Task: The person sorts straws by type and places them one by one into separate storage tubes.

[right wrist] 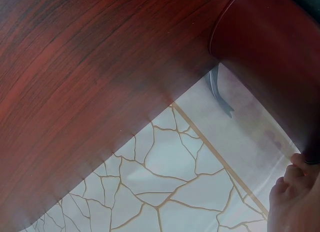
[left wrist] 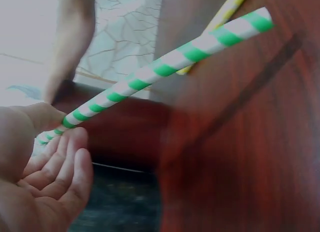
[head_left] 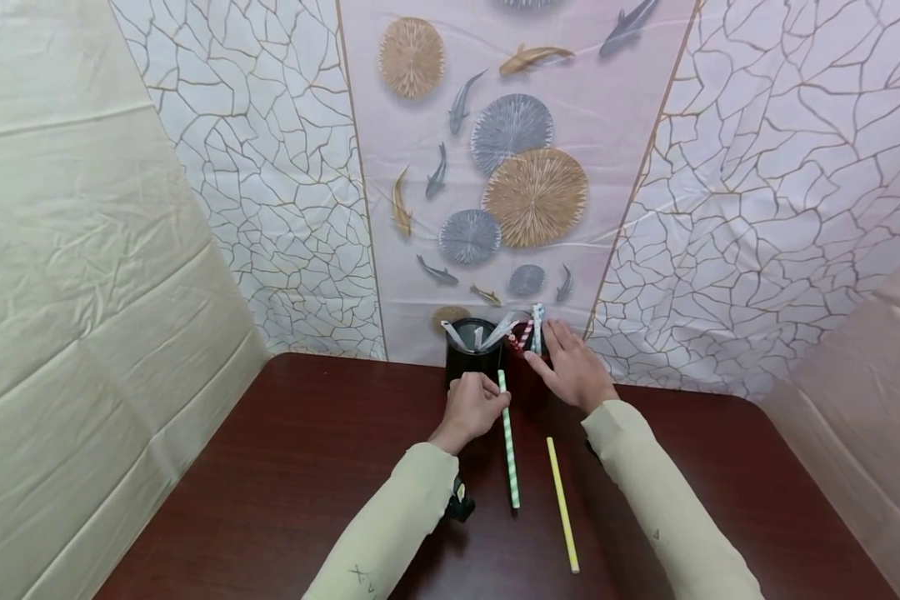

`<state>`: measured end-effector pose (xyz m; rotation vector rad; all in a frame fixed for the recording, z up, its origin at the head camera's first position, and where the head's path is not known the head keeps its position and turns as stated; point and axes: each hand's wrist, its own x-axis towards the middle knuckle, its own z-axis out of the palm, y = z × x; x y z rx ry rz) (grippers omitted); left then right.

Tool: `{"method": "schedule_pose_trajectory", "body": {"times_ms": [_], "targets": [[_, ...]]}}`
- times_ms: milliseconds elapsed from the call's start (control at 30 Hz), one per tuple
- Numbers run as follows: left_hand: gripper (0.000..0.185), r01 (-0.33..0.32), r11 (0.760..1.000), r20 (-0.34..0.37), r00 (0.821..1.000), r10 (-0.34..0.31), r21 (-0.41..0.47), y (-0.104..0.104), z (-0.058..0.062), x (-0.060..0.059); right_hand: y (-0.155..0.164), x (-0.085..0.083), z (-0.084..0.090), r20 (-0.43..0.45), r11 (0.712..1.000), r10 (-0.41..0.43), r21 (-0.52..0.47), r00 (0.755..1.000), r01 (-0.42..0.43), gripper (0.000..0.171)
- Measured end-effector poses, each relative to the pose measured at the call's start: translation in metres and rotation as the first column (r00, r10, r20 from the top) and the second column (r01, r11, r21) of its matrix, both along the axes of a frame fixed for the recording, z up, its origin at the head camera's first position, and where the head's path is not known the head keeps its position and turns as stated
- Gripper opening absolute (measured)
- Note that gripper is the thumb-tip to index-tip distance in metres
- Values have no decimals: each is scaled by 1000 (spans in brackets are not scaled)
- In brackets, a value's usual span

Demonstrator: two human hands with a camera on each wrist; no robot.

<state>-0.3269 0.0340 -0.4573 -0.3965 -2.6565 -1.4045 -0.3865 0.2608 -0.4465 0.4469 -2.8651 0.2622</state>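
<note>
**Paper straws: light, stiff-ish, and easy to crush**

Biggest to smallest: dark wood desk (head_left: 307, 467), patterned backdrop behind it, then a black cup (head_left: 471, 360) at the far edge with a few straws poking out, and a dark red cup (head_left: 521, 354) just beside it holding a red-striped one.

The left hand (head_left: 474, 407) has its grip pinched on the top end of a green-and-white striped straw (head_left: 507, 442), right in front of the black cup. The wrist view shows thumb and fingers curled round it, the rest sticking out free. The other end looks to be on or just above the desk.

The right hand (head_left: 576, 369) rests on the red cup, fingers mostly straight, not really clamped on anything.

Handling guess: nearly weightless, rigid along its length, but a hard squeeze would likely dent it. Pinching lightly near one end seems fine.

A plain yellow straw (head_left: 562, 502) lies loose on the desk, near the striped one.
</note>
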Motion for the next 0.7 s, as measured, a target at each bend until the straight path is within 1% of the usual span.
{"method": "schedule_pose_trajectory", "body": {"times_ms": [100, 267, 400, 533, 600, 700], "targets": [[16, -21, 1000, -87, 996, 20, -7, -4, 13, -2, 0, 0, 0, -7, 1000, 9, -13, 1000, -9, 87], [16, -27, 999, -207, 978, 31, 25, -8, 44, -5, 1, -1, -1, -17, 1000, 15, -11, 1000, -16, 88], [17, -13, 999, -296, 955, 27, 49, -10, 72, -7, 1, -1, 0, -20, 1000, 19, -7, 1000, -19, 88], [17, -12, 999, -386, 922, 31, 51, -12, 98, -8, 1, 0, 0, -12, 1000, 21, -10, 1000, -21, 88], [17, -20, 999, -416, 909, 39, 48, -13, 109, -8, 0, 0, 0, -7, 1000, 21, -10, 1000, -22, 88], [19, -31, 998, -447, 893, 51, 52, -13, 125, -9, 0, 0, 1, -2, 1000, 21, -11, 1000, -21, 88]]}}
